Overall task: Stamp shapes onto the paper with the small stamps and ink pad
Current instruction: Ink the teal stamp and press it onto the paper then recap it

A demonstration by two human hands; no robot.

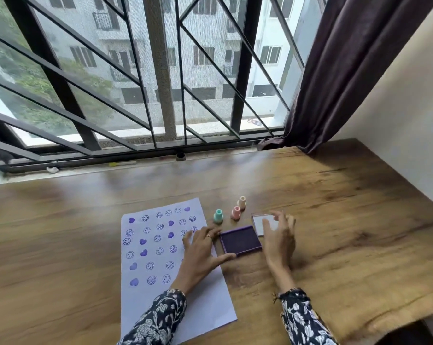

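Note:
A white paper (160, 245) lies on the wooden table, covered with several purple smiley and heart prints. Right of it sits the open purple ink pad (240, 240). Its clear lid (260, 224) lies just behind and to the right. Three small stamps stand behind the pad: a green stamp (218, 216), a pink stamp (235, 212) and a beige stamp (242, 202). My left hand (203, 252) rests flat on the paper's right edge, thumb touching the pad's front corner. My right hand (279, 235) hovers with spread fingers over the lid.
The wooden table (335, 220) runs to a barred window (160, 95) at the back. A dark curtain (335, 70) hangs at the right, beside a cream wall (397, 120). The table's right edge drops off near the lower right corner.

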